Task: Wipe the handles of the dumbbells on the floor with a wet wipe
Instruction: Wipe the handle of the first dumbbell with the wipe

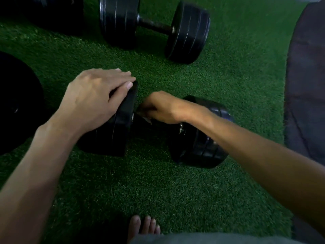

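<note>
Clearly your left hand [95, 95] lies flat on the near dumbbell [154, 131] on the turf [158, 182], your right hand [163, 108] curled round its handle with the wipe [144, 115]; heavy, likely to roll, so brace that end.
</note>
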### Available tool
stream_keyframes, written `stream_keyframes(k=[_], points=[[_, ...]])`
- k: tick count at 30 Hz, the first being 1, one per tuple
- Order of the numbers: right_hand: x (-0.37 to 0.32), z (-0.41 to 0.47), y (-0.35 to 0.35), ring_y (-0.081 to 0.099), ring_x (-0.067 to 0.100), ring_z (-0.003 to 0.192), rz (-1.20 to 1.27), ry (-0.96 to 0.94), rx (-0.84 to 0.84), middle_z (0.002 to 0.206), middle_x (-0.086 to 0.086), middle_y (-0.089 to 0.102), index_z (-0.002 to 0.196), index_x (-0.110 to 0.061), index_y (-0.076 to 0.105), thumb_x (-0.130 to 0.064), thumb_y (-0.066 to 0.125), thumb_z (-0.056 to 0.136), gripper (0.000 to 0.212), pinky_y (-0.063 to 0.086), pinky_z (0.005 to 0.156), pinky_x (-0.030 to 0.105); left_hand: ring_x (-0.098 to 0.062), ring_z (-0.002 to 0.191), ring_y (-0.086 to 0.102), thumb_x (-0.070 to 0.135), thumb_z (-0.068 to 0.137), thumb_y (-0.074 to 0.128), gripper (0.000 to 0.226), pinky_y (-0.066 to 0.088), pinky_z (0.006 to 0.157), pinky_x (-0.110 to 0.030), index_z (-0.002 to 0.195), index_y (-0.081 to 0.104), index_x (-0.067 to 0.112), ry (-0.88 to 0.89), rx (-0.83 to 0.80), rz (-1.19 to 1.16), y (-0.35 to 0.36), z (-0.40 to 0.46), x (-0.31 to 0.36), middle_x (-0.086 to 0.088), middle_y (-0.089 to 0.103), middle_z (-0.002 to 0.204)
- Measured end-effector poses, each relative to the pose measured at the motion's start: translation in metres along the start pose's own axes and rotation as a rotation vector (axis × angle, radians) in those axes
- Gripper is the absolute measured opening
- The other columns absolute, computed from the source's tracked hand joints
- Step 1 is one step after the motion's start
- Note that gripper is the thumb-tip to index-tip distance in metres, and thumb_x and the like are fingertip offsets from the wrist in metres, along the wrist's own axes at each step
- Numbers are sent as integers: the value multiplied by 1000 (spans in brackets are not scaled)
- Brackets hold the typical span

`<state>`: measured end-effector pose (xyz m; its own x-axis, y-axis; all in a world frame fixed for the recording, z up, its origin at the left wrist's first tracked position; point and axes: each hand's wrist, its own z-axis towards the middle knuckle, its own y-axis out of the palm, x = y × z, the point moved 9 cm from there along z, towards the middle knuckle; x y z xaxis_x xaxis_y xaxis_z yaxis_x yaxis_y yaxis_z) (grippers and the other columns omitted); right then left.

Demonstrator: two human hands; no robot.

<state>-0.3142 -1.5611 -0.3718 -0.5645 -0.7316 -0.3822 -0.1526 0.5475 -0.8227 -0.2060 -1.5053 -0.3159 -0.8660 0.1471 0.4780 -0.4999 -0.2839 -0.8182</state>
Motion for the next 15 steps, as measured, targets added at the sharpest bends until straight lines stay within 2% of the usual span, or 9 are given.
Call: stream_keyframes(k=[3,6,8,11,14,15], points=[[7,-15,-12,64,7,84,-38,-30,-148,92,-11,72,109,-15,76,-15,59,94,22,49,74,25,-12,130,55,40,102,40,41,43,110,-45,128,67,23,-10,23,-3,-2,-3,-1,5,64,134],[30,-26,-9,69,12,87,-227,30,-395,94,-5,76,102,-19,76,-18,59,93,19,56,77,29,-12,129,56,39,102,41,40,42,110,-46,127,68,23,-19,36,-9,-3,-4,-1,6,65,133],[41,-24,-5,71,16,91,-307,72,-466,98,-4,77,105,-21,76,-18,60,93,21,59,83,37,-12,128,57,39,102,41,40,42,110,-45,126,69,22,-21,47,-2,-4,-4,1,5,66,131],[25,-5,-8,71,17,84,-135,61,-324,93,-2,76,105,-17,76,-16,59,95,20,58,79,37,-13,127,58,38,103,41,39,42,110,-43,125,69,22,-21,57,8,-3,-4,2,5,67,130],[1,11,0,62,14,66,-3,4,-212,73,-4,69,83,-13,70,-7,56,91,17,51,64,31,-14,126,59,38,103,41,39,43,109,-44,125,69,22,-21,57,11,-3,-5,2,5,67,129],[-2,13,4,58,13,63,16,-3,-192,71,-4,66,82,-14,68,-8,56,91,17,47,61,29,-13,126,59,38,103,41,39,43,109,-44,125,69,22,-20,55,11,-3,-5,3,5,67,129]])
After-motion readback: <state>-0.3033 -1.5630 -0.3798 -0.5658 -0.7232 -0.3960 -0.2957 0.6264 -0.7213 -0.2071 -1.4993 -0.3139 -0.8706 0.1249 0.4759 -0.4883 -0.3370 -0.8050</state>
